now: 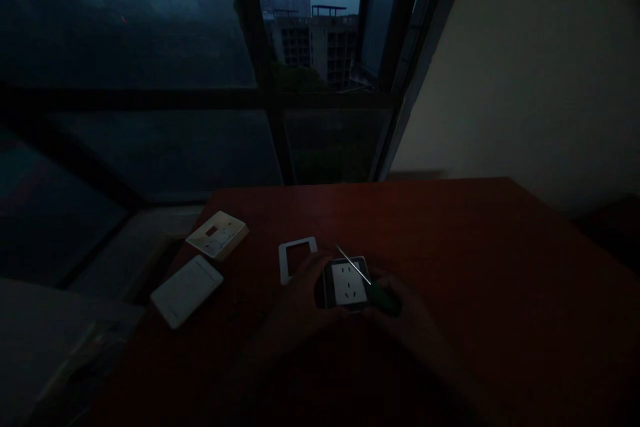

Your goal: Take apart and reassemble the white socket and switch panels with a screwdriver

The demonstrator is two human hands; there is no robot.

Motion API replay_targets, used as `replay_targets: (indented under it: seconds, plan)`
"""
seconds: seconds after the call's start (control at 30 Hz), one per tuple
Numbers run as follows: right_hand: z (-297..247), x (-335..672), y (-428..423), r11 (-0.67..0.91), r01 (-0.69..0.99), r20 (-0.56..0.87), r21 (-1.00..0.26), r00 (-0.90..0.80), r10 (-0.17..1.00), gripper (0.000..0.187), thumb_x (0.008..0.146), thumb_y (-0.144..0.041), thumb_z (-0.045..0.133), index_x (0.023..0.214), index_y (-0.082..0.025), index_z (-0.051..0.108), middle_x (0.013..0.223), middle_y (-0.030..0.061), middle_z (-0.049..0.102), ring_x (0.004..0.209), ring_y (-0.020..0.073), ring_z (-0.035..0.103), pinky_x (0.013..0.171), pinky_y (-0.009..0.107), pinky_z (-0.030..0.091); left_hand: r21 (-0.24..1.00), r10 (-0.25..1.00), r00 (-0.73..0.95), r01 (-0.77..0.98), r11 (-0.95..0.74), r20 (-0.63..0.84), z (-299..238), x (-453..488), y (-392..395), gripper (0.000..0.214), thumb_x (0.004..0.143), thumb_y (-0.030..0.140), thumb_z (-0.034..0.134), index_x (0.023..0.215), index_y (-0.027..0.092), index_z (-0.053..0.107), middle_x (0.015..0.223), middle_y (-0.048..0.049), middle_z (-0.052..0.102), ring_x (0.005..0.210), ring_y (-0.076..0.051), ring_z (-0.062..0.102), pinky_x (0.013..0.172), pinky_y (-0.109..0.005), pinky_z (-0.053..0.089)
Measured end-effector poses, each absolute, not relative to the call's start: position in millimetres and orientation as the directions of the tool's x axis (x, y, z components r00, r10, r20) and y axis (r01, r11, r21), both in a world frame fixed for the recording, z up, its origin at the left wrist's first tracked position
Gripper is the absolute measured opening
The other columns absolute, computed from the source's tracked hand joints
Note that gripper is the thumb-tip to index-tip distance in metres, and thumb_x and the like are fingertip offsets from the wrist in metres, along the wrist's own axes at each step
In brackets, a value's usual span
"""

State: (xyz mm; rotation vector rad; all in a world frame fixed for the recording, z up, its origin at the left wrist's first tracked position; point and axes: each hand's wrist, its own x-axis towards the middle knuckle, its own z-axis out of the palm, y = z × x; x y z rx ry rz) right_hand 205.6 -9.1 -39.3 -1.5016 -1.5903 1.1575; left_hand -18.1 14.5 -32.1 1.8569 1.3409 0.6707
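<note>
**Socket between your hands, screwdriver slanting across it**

On the dim red desk point(475, 247), everything sits toward the near left. Your left hand point(300, 297) is curled round the left side of the socket point(344, 287) and holds it face up. Your right hand point(407, 313), just to the socket's right, is closed on the green handle of the screwdriver point(356, 269). Both hands are equally close. The screwdriver's thin shaft runs up and left over the socket's top right corner, its tip toward the far edge. The socket is a white square face with dark slots in a dark surround. A loose white frame point(286, 261) lies just beyond your left hand, and two wall plates point(186, 290) rest near the left edge.
</note>
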Motion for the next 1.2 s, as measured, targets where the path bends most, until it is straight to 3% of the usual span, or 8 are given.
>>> replay_targets:
  seconds: [0.47, 1.2]
  plan:
    - [-39, 206, -12, -0.087, 0.407, -0.150, -0.909, -0.128, 0.980, 0.026, 0.070, -0.027, 0.069, 0.095, -0.026, 0.061, 0.129, 0.0038, 0.059, 0.112, 0.0256, 0.058, 0.093, 0.041, 0.046, 0.809, 0.976, 0.212, 0.581, -0.086, -0.048, -29, -13, 11, 0.079, 0.048, 0.025, 0.087, 0.114, 0.024, 0.044, 0.122, -0.0072, 0.051, 0.109, -0.030, 0.055, 0.087, -0.043, 0.049]
    - [-36, 207, -11, -0.080, 0.382, -0.149, -0.921, -0.153, 0.977, 0.023, 0.071, -0.026, 0.068, 0.094, -0.025, 0.063, 0.134, 0.0034, 0.055, 0.118, 0.0260, 0.054, 0.098, 0.043, 0.042, 0.877, 0.964, 0.266, 0.465, -0.120, -0.010, -36, -20, 17, 0.077, 0.051, 0.025, 0.086, 0.115, 0.024, 0.044, 0.128, -0.0105, 0.050, 0.115, -0.031, 0.054, 0.095, -0.047, 0.047]
